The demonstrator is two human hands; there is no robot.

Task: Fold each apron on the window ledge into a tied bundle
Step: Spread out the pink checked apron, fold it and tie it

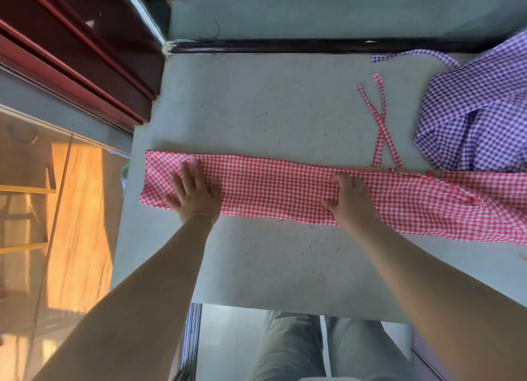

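**Both hands on the red apron**

Fingers of the left hand point(194, 194) lie straight and spread, pressing flat on the left end of the red checked apron point(285, 191). Those of the right hand point(349, 201) are curled, with the knuckles up, bunching the cloth near the middle of the strip.

That apron is folded into a long narrow band lying across the pale grey window ledge point(271, 110), its right end running out of view. Two red checked ties point(382, 124) cross each other on the ledge just beyond the band's far edge. A purple checked apron point(479, 112) lies crumpled at the right, touching the red one, with its strap point(410, 54) trailing along the dark window frame point(285, 47). Grey trouser legs point(313, 349) show below the ledge.
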